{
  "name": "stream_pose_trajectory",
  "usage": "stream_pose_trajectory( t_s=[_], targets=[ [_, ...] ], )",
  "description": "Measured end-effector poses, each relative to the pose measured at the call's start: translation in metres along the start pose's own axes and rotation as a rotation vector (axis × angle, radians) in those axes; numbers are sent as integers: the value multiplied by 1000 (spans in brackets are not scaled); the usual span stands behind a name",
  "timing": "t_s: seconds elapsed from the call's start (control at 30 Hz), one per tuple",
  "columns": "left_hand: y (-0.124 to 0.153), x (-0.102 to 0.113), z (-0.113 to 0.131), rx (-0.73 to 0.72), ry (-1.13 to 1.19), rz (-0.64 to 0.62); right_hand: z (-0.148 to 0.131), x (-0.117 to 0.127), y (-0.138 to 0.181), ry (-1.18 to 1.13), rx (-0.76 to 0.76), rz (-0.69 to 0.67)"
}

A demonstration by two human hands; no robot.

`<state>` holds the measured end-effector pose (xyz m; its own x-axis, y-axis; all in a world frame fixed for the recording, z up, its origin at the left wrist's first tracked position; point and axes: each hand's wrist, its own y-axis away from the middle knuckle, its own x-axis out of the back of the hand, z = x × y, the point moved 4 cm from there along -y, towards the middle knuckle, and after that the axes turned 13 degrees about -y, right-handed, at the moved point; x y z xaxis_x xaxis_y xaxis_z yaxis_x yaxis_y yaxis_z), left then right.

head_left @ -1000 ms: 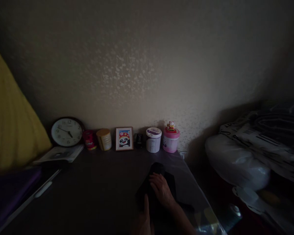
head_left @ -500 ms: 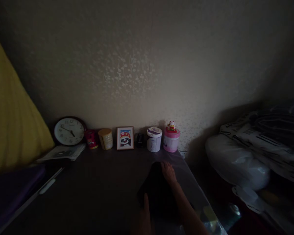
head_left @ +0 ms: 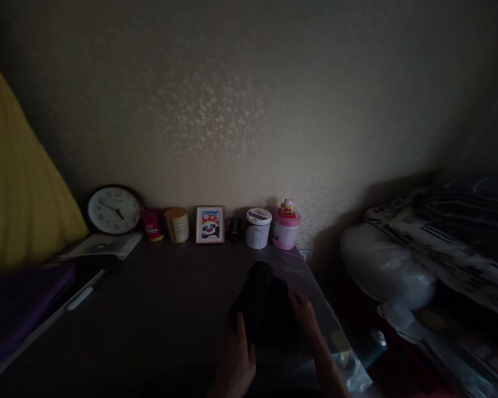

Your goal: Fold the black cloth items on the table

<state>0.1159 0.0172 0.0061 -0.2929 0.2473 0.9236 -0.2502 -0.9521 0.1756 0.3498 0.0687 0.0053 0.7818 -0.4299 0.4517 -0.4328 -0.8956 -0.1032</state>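
Observation:
A piece of black cloth (head_left: 259,309), folded or bunched, lies on the dark tabletop near its right side; its exact kind is lost in the dim light. At its lower left edge is my left hand (head_left: 237,359), the index finger stretched out against the fabric and the thumb apart from it. My right hand (head_left: 305,314) has its fingers closed on the right edge of the cloth. A raised, rounded fold stands up along the cloth's middle.
Along the wall stand a clock (head_left: 115,210), a red can (head_left: 152,225), a yellow-lidded tub (head_left: 177,225), a framed panda picture (head_left: 209,225), a white tub (head_left: 258,229) and a pink tub (head_left: 286,231) with a figurine. Bulky bags (head_left: 385,265) sit right of the table (head_left: 170,309).
My right hand has moved from the cloth's far top end down to its right edge. The cloth now spreads further right at the top. My left hand shows more fully.

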Motion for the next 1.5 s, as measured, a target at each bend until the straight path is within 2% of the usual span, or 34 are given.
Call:
stream_pose_trajectory(
  t_s=[0.37,0.57,0.7,0.83,1.1,1.4,1.5],
  targets=[
    [-3,0,1,22,3,-1,-14,-29,8,-56,91,-3],
    [-5,-1,2,25,-39,-31,-43,-38,6,-129,158,15],
    [-4,3,4,26,-47,-23,-62,-53,5,-130,160,-42],
    [-4,7,6,48,-56,-66,-75,-69,3,-91,155,-105],
    [-4,13,9,52,-47,-125,-94,-88,5,136,136,-257],
    [-1,11,4,55,-43,-87,-100,-99,13,228,244,-383],
    [3,9,0,-10,-35,-7,-99,-99,15,231,274,-393]
  ],
)
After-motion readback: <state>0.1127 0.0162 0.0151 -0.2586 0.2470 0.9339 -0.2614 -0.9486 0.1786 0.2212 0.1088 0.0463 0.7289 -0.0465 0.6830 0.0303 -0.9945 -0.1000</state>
